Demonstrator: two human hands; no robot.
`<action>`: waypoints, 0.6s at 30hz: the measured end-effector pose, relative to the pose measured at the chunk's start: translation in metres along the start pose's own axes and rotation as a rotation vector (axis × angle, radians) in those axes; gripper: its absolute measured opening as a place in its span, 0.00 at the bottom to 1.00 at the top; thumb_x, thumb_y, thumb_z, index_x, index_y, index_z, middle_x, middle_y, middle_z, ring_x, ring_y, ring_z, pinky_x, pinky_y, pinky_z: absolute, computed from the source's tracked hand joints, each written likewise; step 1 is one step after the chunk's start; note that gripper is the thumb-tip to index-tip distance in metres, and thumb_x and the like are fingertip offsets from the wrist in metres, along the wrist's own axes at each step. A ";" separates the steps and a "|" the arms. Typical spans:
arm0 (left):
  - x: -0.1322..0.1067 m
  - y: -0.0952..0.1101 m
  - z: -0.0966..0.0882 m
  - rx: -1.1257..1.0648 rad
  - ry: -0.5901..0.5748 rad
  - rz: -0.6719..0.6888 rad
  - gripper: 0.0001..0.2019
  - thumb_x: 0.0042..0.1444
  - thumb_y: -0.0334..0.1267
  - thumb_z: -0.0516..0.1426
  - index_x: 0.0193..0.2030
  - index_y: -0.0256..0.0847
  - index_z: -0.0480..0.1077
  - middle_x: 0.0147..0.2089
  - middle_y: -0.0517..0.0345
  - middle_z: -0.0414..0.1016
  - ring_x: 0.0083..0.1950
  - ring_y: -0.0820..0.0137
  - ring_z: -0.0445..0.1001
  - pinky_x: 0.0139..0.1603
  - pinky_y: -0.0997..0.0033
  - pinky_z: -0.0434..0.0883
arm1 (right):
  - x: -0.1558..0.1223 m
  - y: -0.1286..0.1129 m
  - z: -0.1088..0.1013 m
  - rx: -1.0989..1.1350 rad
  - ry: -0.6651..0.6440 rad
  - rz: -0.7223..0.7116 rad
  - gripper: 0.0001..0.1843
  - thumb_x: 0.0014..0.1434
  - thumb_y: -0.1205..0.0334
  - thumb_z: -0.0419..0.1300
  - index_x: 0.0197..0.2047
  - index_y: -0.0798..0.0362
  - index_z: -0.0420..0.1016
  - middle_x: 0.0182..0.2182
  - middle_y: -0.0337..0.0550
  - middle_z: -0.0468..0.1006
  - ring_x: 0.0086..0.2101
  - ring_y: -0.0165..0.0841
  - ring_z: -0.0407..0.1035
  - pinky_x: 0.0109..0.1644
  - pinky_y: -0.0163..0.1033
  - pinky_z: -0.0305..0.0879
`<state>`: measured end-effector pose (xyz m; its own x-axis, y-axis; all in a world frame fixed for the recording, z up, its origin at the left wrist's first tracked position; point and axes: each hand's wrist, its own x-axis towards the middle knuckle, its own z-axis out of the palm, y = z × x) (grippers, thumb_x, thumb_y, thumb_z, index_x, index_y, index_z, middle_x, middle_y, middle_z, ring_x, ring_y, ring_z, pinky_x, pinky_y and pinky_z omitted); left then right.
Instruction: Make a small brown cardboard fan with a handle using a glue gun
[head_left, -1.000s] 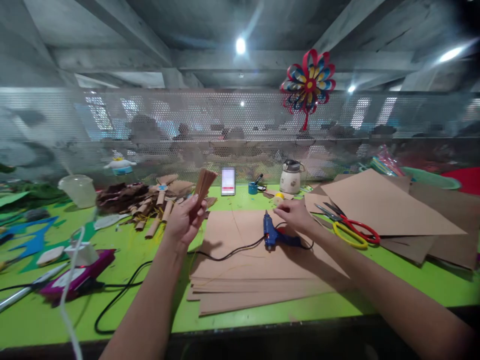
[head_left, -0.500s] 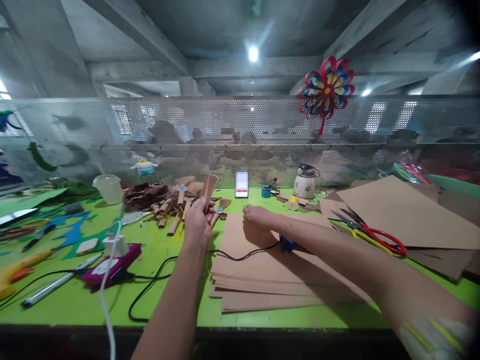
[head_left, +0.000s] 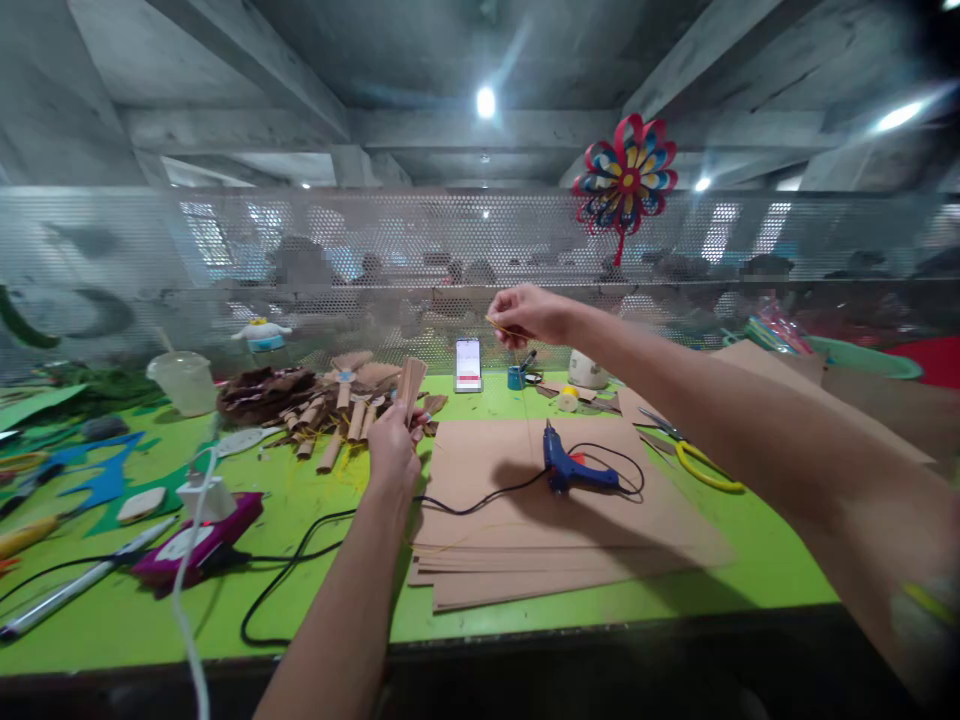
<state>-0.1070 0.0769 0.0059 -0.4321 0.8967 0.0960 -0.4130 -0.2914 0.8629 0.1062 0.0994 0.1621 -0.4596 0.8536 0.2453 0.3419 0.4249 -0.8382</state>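
- Upward and away from the paper has gone my right hand (head_left: pixel 529 313): half a second ago it was low over the sheets, and now it is raised in the air, near the height of the phone's (head_left: pixel 468 362) top edge.
- Its fingertips are pressed together, pinching a thin yellow thread (head_left: pixel 496 325). One part hangs down toward the glue gun (head_left: pixel 589 476) (where it ends, I cannot tell).
- My left hand (head_left: pixel 395 447) has changed little; its fingers are wrapped around the folded paper bundle (head_left: pixel 412 384), which stands out above my grip, slightly tilted.
- Because my forearm has lifted, the glue gun can be seen again, lying on the stack of brown sheets (head_left: pixel 472 455), and the scissors (head_left: pixel 664 424) are now partly covered instead.
- For the work in hand, I judge that this change means the thread is held clear of the sheets, but not yet around the bundle.
- On the green worktop (head_left: pixel 772 560), the yellow spool (head_left: pixel 568 400) lies behind the stack, and the pile of paper pieces (head_left: pixel 355 420) lies beyond my left hand.
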 end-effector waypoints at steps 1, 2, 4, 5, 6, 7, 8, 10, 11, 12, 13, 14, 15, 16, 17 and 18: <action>-0.003 -0.003 0.003 0.008 -0.021 -0.007 0.03 0.47 0.33 0.55 0.27 0.35 0.65 0.22 0.61 0.68 0.22 0.77 0.69 0.17 0.83 0.55 | -0.008 -0.013 0.005 0.018 -0.011 -0.024 0.11 0.60 0.74 0.56 0.27 0.55 0.65 0.16 0.35 0.71 0.16 0.24 0.67 0.18 0.27 0.59; -0.007 -0.006 0.006 0.017 -0.048 -0.015 0.04 0.47 0.34 0.55 0.27 0.35 0.66 0.22 0.61 0.69 0.23 0.77 0.69 0.16 0.83 0.53 | -0.018 -0.027 0.014 0.060 -0.084 -0.074 0.10 0.61 0.74 0.55 0.27 0.56 0.65 0.17 0.35 0.73 0.17 0.25 0.69 0.19 0.27 0.62; -0.016 -0.011 0.014 0.034 -0.119 -0.039 0.05 0.46 0.35 0.58 0.27 0.35 0.67 0.23 0.60 0.70 0.23 0.77 0.69 0.16 0.84 0.52 | -0.044 -0.057 0.041 0.140 -0.249 -0.144 0.10 0.61 0.73 0.55 0.27 0.57 0.65 0.16 0.32 0.72 0.19 0.25 0.72 0.24 0.29 0.68; -0.021 -0.013 0.018 0.041 -0.160 -0.056 0.06 0.46 0.35 0.59 0.27 0.35 0.67 0.24 0.59 0.70 0.24 0.77 0.69 0.16 0.84 0.53 | -0.058 -0.073 0.057 0.176 -0.320 -0.156 0.10 0.61 0.73 0.54 0.27 0.57 0.64 0.14 0.28 0.70 0.19 0.24 0.72 0.26 0.29 0.69; -0.026 -0.014 0.021 0.047 -0.202 -0.076 0.06 0.45 0.35 0.60 0.27 0.35 0.68 0.24 0.59 0.71 0.24 0.77 0.69 0.16 0.84 0.54 | -0.070 -0.089 0.072 0.206 -0.363 -0.163 0.11 0.61 0.73 0.53 0.27 0.57 0.63 0.13 0.25 0.68 0.20 0.22 0.72 0.29 0.30 0.70; -0.031 -0.015 0.024 0.052 -0.245 -0.098 0.06 0.45 0.35 0.60 0.27 0.35 0.68 0.25 0.58 0.71 0.25 0.76 0.70 0.17 0.84 0.56 | -0.080 -0.103 0.086 0.231 -0.371 -0.173 0.12 0.61 0.73 0.51 0.26 0.56 0.62 0.12 0.23 0.66 0.21 0.21 0.72 0.30 0.30 0.70; -0.035 -0.016 0.027 0.056 -0.283 -0.122 0.06 0.46 0.34 0.61 0.28 0.35 0.69 0.25 0.57 0.71 0.26 0.75 0.71 0.17 0.83 0.58 | -0.085 -0.117 0.098 0.237 -0.369 -0.175 0.13 0.61 0.73 0.51 0.24 0.55 0.60 0.11 0.21 0.62 0.22 0.21 0.72 0.32 0.30 0.69; -0.042 -0.016 0.031 0.062 -0.342 -0.166 0.05 0.47 0.34 0.60 0.29 0.34 0.69 0.25 0.56 0.72 0.28 0.73 0.73 0.19 0.82 0.62 | -0.082 -0.136 0.110 0.258 -0.251 -0.234 0.14 0.61 0.72 0.50 0.24 0.54 0.59 0.11 0.21 0.61 0.25 0.22 0.74 0.32 0.30 0.69; -0.045 -0.016 0.031 0.063 -0.362 -0.184 0.05 0.48 0.34 0.60 0.30 0.34 0.70 0.25 0.56 0.71 0.28 0.73 0.74 0.20 0.81 0.64 | -0.074 -0.139 0.111 0.255 -0.190 -0.252 0.14 0.62 0.71 0.50 0.24 0.54 0.59 0.12 0.21 0.61 0.28 0.24 0.75 0.33 0.31 0.69; -0.047 -0.015 0.032 0.064 -0.376 -0.198 0.05 0.49 0.34 0.59 0.29 0.34 0.69 0.25 0.56 0.71 0.28 0.73 0.74 0.22 0.81 0.66 | -0.063 -0.139 0.109 0.248 -0.122 -0.250 0.14 0.63 0.70 0.48 0.25 0.54 0.59 0.13 0.22 0.61 0.30 0.25 0.75 0.34 0.32 0.69; -0.049 -0.013 0.032 0.063 -0.388 -0.207 0.05 0.49 0.34 0.59 0.29 0.34 0.69 0.25 0.56 0.71 0.27 0.75 0.73 0.23 0.81 0.67 | -0.050 -0.134 0.104 0.222 -0.047 -0.228 0.15 0.64 0.70 0.47 0.24 0.54 0.59 0.14 0.24 0.62 0.31 0.26 0.76 0.35 0.34 0.69; -0.050 -0.012 0.031 0.063 -0.403 -0.215 0.05 0.50 0.34 0.59 0.29 0.34 0.68 0.25 0.57 0.70 0.26 0.76 0.72 0.24 0.81 0.67 | -0.036 -0.125 0.097 0.199 0.018 -0.214 0.15 0.63 0.70 0.51 0.24 0.54 0.60 0.15 0.25 0.64 0.30 0.28 0.76 0.34 0.36 0.71; -0.050 -0.011 0.030 0.066 -0.420 -0.222 0.05 0.50 0.34 0.59 0.28 0.35 0.68 0.25 0.57 0.70 0.25 0.77 0.71 0.23 0.82 0.66 | -0.024 -0.113 0.089 0.188 0.098 -0.163 0.14 0.62 0.71 0.53 0.24 0.54 0.61 0.16 0.27 0.65 0.29 0.28 0.75 0.34 0.37 0.73; -0.051 -0.010 0.030 0.071 -0.440 -0.228 0.06 0.50 0.34 0.59 0.28 0.35 0.67 0.25 0.58 0.69 0.24 0.78 0.71 0.21 0.82 0.64 | -0.014 -0.098 0.080 0.203 0.193 -0.112 0.14 0.62 0.72 0.53 0.24 0.54 0.61 0.17 0.28 0.66 0.27 0.27 0.74 0.34 0.37 0.74; -0.051 -0.010 0.029 0.081 -0.461 -0.233 0.06 0.50 0.35 0.59 0.27 0.34 0.67 0.24 0.58 0.69 0.23 0.78 0.69 0.19 0.83 0.61 | -0.006 -0.083 0.071 0.209 0.256 -0.080 0.14 0.63 0.74 0.52 0.25 0.54 0.60 0.17 0.28 0.66 0.25 0.25 0.73 0.35 0.38 0.74; -0.051 -0.011 0.029 0.096 -0.482 -0.237 0.07 0.50 0.36 0.59 0.27 0.34 0.67 0.22 0.58 0.68 0.20 0.79 0.67 0.16 0.84 0.57 | 0.000 -0.067 0.061 0.221 0.312 -0.056 0.14 0.64 0.75 0.50 0.26 0.55 0.60 0.17 0.28 0.66 0.23 0.23 0.71 0.35 0.37 0.74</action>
<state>-0.0575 0.0439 0.0057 0.0900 0.9918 0.0905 -0.3700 -0.0510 0.9276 0.0329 0.0522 0.1885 -0.1894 0.8961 0.4013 0.1233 0.4272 -0.8957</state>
